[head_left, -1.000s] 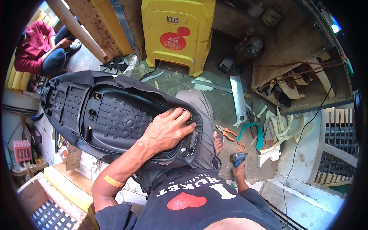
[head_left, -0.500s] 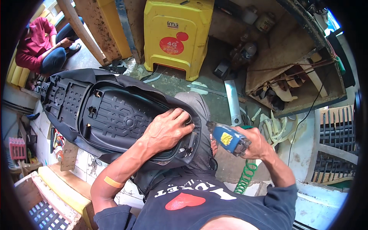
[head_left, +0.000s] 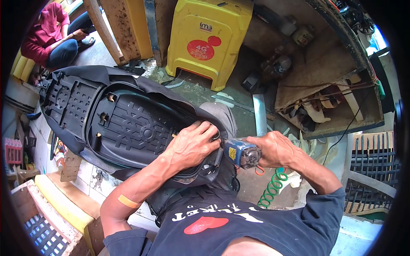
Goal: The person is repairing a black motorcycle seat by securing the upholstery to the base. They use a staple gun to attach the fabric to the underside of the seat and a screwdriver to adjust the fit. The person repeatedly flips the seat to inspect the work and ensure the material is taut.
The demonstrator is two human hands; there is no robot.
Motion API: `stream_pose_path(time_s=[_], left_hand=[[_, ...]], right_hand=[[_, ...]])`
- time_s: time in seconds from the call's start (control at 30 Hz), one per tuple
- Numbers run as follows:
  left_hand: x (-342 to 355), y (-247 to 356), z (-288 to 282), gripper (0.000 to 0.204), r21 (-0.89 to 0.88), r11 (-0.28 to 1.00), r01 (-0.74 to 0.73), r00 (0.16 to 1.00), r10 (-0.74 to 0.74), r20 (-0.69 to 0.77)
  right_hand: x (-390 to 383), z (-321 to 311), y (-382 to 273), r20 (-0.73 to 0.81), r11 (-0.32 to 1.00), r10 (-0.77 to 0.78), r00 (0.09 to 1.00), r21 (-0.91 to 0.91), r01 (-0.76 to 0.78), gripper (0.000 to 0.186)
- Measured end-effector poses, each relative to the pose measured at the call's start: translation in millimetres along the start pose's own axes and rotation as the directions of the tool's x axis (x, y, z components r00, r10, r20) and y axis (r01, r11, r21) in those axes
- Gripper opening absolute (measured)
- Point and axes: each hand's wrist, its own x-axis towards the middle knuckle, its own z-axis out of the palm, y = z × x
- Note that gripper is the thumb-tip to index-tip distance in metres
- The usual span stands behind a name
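An upturned motorcycle seat with a ribbed black plastic base lies across my lap. Its loose black cover folds up around the rim. My left hand is closed over the seat's right end, its curled fingers pinching the cover against the rim. My right hand grips a blue air staple gun whose nose meets the seat edge just right of my left fingers. A green coiled air hose hangs below the gun. My hand hides the gun's handle.
A yellow plastic stool stands beyond the seat. At right is a wooden box holding scraps. A person sits at the far left. Foam-topped wood lies near at left. A metal strip leans on the box's left.
My right hand has brought the staple gun left, from apart to the seat's edge. My left hand keeps its hold on the cover. The view has shifted slightly.
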Motion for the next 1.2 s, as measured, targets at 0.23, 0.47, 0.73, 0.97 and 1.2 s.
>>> stream_pose_path(time_s=[0.23,0.47,0.73,0.97,1.2], left_hand=[[-8,-2,6,0.032,-0.067,0.997,0.024,0.999,-0.025,-0.025],[-9,-1,6,0.036,-0.126,0.992,0.022,0.994,-0.035,-0.105],[-7,-1,5,0.038,-0.143,0.990,0.010,0.995,-0.024,-0.097],[-7,0,5,0.039,-0.157,0.988,0.015,0.996,-0.029,-0.089],[-11,-10,4,0.033,-0.272,0.958,0.087,0.996,-0.093,-0.007]], right_hand=[[12,-5,-26,0.071,0.985,0.151,0.986,-0.090,-0.145,0.038],[-6,-11,-3,0.023,0.975,0.071,0.997,0.208,-0.074,0.033],[-29,4,-6,-0.038,0.957,0.087,0.996,0.282,-0.073,0.044],[-20,9,-13,0.010,0.969,0.102,0.995,0.226,-0.101,0.040],[-10,21,-16,0.034,0.989,0.148,0.988,0.021,-0.148,0.037]])
